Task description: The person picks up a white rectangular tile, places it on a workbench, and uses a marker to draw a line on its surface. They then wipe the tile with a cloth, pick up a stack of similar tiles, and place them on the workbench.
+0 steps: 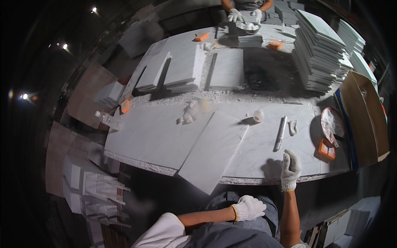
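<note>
My left hand [250, 208], in a white knit glove, rests at my lap with its fingers curled and nothing visible in them. My right hand [291, 166], gloved alike, is raised at the front edge of the worktable [144, 138]; a gap shows between thumb and fingers, and I see nothing held. A white marble-look tile [213, 151] lies aslant, one corner jutting past the edge. Beyond my right hand lie a slim white tube [281, 133] and a small curved white piece [293, 127]. A whitish rounded cup-like thing [258, 116] stands farther left.
At right sit a bowl of white paste [331, 120], an orange block [326, 149] and an open cardboard box [368, 120]. Tall tile stacks [318, 53] rise behind. Crumpled gloves [193, 111] and a clear bottle [107, 120] lie leftward. Across the table, a co-worker's gloved hands [235, 15] are near another bowl.
</note>
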A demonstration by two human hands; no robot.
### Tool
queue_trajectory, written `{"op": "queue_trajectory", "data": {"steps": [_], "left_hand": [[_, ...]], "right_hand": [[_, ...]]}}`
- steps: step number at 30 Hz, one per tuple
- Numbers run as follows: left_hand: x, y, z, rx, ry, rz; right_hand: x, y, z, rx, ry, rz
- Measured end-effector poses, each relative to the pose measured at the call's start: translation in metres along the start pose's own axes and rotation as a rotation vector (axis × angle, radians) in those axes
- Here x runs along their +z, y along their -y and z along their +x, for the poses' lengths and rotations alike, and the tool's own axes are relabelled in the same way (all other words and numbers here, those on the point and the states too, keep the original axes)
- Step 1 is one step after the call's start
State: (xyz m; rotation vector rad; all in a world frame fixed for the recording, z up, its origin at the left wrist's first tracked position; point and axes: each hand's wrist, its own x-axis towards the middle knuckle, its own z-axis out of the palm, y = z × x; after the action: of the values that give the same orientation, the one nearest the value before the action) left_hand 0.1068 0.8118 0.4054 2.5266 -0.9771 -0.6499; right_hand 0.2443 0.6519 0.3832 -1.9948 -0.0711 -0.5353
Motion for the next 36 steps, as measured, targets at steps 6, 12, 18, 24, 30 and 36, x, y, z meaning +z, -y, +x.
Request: {"op": "queue_trajectory", "data": {"steps": [6,12,18,24,30,36], "left_hand": [[0.013,0.002,0.000,0.032,-0.134,-0.010],[0.016,-0.001,-0.002,0.025,-0.167,0.025],[-0.034,0.013,-0.029,0.152,-0.502,0.006],[-0.125,0.141,-0.152,-0.213,-1.090,0.263],[-0.208,0.286,-0.298,-1.191,-1.350,0.267],[-0.217,0.379,-0.402,-1.728,-1.286,0.253]], "right_hand": [[0.001,-0.003,-0.003,0.052,0.029,0.109],[0.004,-0.023,-0.008,0.221,0.050,0.175],[0.003,-0.027,-0.005,0.228,0.060,0.148],[-0.002,-0.020,-0.006,0.441,0.082,0.192],[0.000,-0.033,-0.005,0.260,0.018,0.104],[0.001,0.002,-0.027,0.308,0.032,0.073]]}}
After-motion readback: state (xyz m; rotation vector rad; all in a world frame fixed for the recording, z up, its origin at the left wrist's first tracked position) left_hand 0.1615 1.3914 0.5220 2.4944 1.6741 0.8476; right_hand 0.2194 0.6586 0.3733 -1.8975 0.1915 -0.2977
